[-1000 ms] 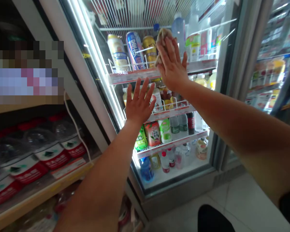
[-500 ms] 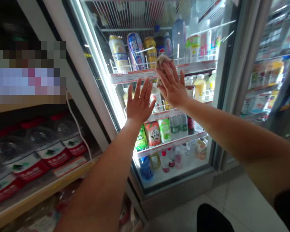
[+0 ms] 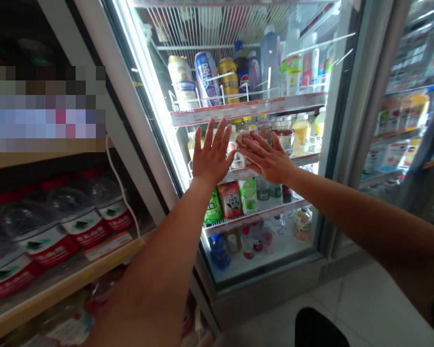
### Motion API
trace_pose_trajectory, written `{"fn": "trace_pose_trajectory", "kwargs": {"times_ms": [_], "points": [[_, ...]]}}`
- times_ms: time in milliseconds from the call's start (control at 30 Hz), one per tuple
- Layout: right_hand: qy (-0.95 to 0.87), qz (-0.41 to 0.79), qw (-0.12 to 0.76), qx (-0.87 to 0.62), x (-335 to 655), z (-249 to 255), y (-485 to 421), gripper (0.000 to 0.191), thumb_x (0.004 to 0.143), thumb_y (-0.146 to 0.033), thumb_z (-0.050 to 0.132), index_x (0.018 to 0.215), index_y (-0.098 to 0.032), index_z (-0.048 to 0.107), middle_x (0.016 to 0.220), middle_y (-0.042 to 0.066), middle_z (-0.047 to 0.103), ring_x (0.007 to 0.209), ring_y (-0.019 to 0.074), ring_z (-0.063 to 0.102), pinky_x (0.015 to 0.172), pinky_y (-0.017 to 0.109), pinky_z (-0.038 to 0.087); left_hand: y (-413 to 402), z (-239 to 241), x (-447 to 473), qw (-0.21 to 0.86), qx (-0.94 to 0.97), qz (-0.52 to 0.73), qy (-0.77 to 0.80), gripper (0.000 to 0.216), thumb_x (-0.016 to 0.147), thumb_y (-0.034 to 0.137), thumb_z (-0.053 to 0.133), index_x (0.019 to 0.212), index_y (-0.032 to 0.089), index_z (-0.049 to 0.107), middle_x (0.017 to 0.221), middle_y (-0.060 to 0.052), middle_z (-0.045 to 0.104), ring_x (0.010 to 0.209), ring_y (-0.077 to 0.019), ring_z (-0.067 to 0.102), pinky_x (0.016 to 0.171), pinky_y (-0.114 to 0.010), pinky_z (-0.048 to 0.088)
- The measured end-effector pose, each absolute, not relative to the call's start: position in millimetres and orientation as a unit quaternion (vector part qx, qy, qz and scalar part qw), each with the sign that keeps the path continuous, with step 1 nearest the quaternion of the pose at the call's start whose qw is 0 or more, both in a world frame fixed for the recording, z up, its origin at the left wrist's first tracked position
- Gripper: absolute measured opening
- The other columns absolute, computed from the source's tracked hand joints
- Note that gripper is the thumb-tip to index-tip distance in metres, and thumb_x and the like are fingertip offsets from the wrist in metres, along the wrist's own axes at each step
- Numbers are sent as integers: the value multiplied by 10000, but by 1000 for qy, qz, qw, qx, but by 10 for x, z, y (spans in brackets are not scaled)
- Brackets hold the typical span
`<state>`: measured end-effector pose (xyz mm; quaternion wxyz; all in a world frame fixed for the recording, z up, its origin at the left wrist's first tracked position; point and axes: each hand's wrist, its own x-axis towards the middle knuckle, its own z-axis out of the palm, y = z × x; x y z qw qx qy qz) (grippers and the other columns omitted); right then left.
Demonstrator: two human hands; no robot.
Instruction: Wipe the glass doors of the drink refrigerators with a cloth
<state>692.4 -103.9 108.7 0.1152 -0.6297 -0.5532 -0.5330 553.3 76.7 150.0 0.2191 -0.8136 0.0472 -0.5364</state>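
Left hand [image 3: 211,161]: grip open, fingers spread, palm flat on the cooler's glass door [image 3: 311,202]. Right hand [image 3: 271,161], just beside it: grip flat and unclenched, pinning a crumpled cloth [image 3: 243,139] under its fingers against the glass.

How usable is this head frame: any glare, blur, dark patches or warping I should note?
Head view: the cooler's light strip blows out white down the door's left edge; the wooden shelf beside it lies dim; a pixelated block masks the upper left; wide-angle bending slants the door frame; the left hand, right hand and cloth read sharp.
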Motion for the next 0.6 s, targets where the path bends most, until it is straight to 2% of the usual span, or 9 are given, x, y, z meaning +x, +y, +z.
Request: {"fn": "trace_pose_trajectory", "kwargs": {"times_ms": [100,233,367,600], "points": [[-500,-548,167,-649,6934,1307,-986,597,1028,-419,350,1583,-362,136,1646,-8,197,1524,277,161,1233,603,1,753,1505,5523,205,-820,-532,47,599,1018,394,391,1565,194,254,1621,-71,240,1527,-259,73,1266,-561,18],[-452,-557,219,-661,6913,1329,-867,597,1021,-399,312,1590,-323,147,1652,7,184,1531,287,114,1221,627,33,754,1502,5519,187,-823,-533,61,611,1009,366,402,1574,217,224,1625,-65,231,1529,-260,59,1259,-585,2],[-457,-541,224,-669,6872,1409,-855,603,1006,-396,303,1588,-315,170,1652,8,184,1533,291,105,1217,639,52,767,1499,5525,180,-821,-536,73,625,1006,357,393,1582,223,193,1631,-59,216,1529,-247,22,1257,-580,-21],[-419,-540,238,-690,6691,2113,-754,606,974,-381,313,1571,-292,256,1653,-1,167,1536,280,109,1220,641,133,790,1493,5559,182,-823,-534,61,607,1019,412,346,1581,242,192,1637,-34,185,1525,-230,4,1263,-564,-28]]}}
